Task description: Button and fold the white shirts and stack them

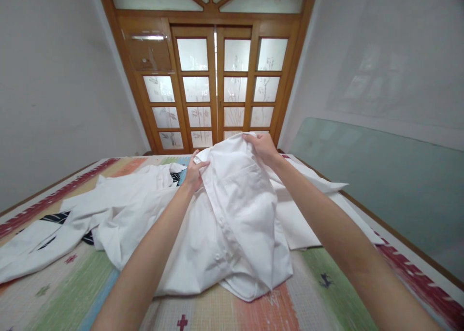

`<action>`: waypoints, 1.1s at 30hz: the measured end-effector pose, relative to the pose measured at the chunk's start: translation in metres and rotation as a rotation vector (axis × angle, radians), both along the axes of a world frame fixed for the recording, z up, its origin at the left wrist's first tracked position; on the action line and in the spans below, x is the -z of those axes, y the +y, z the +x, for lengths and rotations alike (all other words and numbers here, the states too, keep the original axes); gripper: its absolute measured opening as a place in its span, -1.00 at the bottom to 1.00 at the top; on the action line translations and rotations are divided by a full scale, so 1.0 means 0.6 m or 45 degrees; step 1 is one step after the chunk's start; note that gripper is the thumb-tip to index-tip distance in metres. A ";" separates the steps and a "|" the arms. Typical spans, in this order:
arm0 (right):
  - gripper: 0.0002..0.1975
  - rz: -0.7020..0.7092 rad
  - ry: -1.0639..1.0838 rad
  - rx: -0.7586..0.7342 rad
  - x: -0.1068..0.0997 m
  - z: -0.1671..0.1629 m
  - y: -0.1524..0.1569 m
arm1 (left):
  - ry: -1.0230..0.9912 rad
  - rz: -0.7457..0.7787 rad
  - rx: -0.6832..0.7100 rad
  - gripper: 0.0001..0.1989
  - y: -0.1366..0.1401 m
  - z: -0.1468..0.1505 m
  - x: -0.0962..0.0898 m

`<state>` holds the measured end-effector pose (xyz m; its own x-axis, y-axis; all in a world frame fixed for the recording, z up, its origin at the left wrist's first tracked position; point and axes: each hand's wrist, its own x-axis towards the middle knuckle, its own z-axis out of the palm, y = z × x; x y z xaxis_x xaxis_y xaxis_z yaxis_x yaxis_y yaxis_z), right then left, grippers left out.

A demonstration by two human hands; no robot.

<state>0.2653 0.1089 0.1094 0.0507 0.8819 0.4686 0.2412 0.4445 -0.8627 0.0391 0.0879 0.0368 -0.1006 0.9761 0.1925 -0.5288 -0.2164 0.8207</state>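
A white button-up shirt (pixel 242 191) hangs partly lifted in front of me, its lower hem resting on the patterned bed cover. My left hand (pixel 195 174) grips the shirt's left upper edge, thumb on top of the cloth. At the upper right edge, my right hand (pixel 263 146) pinches the fabric between thumb and fingers. Buttons run down the front placket, and a chest pocket shows below my right hand. To the left, more white cloth with a long sleeve (pixel 72 224) lies spread out; I cannot tell whether it belongs to the same shirt.
The striped, colourful cover (pixel 90 273) spreads under everything. Flat white cloth (pixel 300 224) lies at the right, and black patterned fabric (pixel 58 218) peeks out at the left. A pale green glass panel (pixel 380 176) leans along the right wall. Wooden glazed doors (pixel 213 89) stand behind.
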 end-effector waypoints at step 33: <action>-0.68 -0.117 -0.953 0.299 0.259 0.179 -0.020 | 2.686 0.136 -0.344 -0.71 0.006 -0.069 0.093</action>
